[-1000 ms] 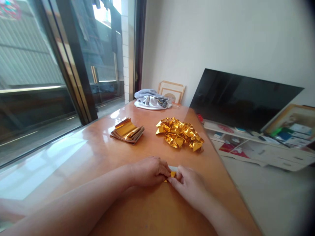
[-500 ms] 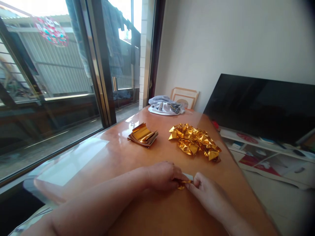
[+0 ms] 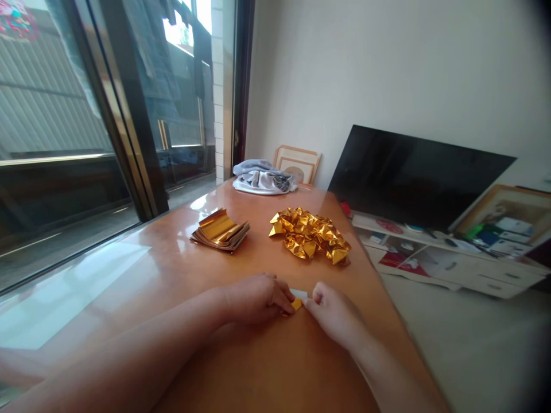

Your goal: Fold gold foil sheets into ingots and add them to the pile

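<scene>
Left hand (image 3: pixel 258 298) is gripping a small folded gold-foil piece (image 3: pixel 296 304) on the counter (image 3: pixel 258 373); right hand (image 3: pixel 336 315) is standing half-open just beside it; crease is requiring firm, even pressure; foil stack (image 3: pixel 220 231) and crumpled foil pile (image 3: pixel 310 235) are lying ahead of the hands

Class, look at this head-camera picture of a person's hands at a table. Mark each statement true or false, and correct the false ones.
1. The left hand holds a small gold fold. True.
2. The right hand grips the foil stack. False: it is beside the small gold fold, away from the stack.
3. The foil stack lies to the left of the crumpled foil in this view. True.
4. The cloth bundle is nearer the hands than the foil is. False: it lies farther along the table, beyond both lots of foil.
</scene>
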Action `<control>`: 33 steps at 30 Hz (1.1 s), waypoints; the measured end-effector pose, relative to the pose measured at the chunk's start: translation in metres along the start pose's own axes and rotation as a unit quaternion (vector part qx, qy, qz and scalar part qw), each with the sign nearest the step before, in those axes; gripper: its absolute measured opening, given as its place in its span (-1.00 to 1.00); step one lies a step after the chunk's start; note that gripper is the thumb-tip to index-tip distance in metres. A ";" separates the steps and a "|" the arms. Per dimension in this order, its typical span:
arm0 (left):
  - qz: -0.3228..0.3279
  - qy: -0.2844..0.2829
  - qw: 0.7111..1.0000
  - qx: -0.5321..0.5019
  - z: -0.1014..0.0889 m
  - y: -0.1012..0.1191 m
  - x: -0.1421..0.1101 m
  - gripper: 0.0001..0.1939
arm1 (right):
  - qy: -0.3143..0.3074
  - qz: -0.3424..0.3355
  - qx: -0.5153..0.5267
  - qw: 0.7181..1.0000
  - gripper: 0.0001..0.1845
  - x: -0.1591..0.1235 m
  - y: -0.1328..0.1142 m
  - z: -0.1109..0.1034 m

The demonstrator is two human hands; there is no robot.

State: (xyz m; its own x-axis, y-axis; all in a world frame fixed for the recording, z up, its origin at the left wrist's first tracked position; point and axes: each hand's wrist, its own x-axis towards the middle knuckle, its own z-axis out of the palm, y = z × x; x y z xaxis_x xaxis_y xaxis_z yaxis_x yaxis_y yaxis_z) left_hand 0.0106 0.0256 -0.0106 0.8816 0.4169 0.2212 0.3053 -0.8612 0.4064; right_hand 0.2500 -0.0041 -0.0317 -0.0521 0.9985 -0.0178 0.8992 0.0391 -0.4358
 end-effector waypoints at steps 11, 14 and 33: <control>-0.012 0.005 0.999 -0.040 -0.002 0.002 0.002 -0.74 | 0.034 0.000 -0.032 0.999 -0.77 -0.001 0.000 -0.002; -0.012 -0.003 0.999 -0.043 -0.002 0.002 0.002 -0.73 | 0.041 -0.013 -0.049 0.998 -0.78 -0.006 -0.004 -0.005; -0.037 0.002 0.997 -0.065 0.011 -0.009 0.003 -0.74 | 0.009 -0.091 -0.088 0.992 -0.75 -0.016 -0.020 0.002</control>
State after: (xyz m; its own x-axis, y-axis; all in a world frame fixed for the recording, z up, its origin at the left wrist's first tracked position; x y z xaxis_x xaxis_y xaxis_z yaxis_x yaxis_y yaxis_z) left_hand 0.0142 0.0311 -0.0229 0.8567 0.4793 0.1907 0.3199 -0.7837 0.5325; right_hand 0.2324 -0.0213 -0.0248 -0.2136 0.9749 0.0624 0.9375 0.2225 -0.2675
